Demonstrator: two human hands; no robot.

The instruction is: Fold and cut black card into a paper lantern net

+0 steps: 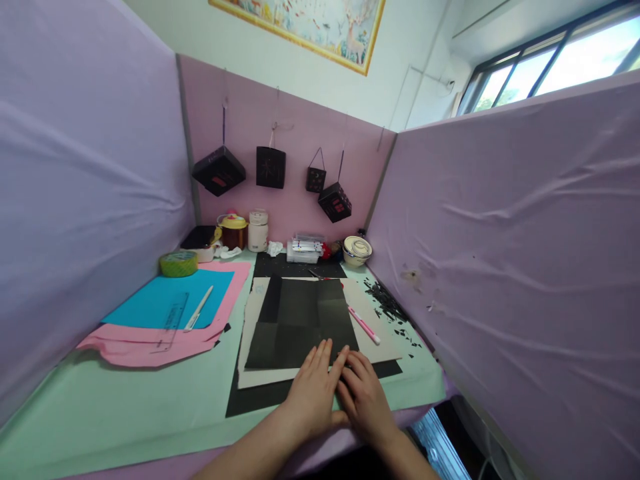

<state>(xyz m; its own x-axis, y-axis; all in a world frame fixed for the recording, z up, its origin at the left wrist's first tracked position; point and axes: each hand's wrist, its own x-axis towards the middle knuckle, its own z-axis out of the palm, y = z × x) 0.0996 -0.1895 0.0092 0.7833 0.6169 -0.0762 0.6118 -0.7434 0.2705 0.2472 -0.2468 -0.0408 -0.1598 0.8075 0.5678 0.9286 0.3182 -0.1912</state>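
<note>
Hands, left hand and right hand, cover black paper's near edge.

Black sheet's near edge – under hands

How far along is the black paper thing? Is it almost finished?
Not nearly, by the look of it. Done: the black sheet already shows fold creases in a grid, and cut scraps lie to the right. In hand: the left hand and right hand both press flat on its near edge. Left: it is still flat, unlike the black paper boxes hanging on the wall. The pink knife lies untouched.
</note>
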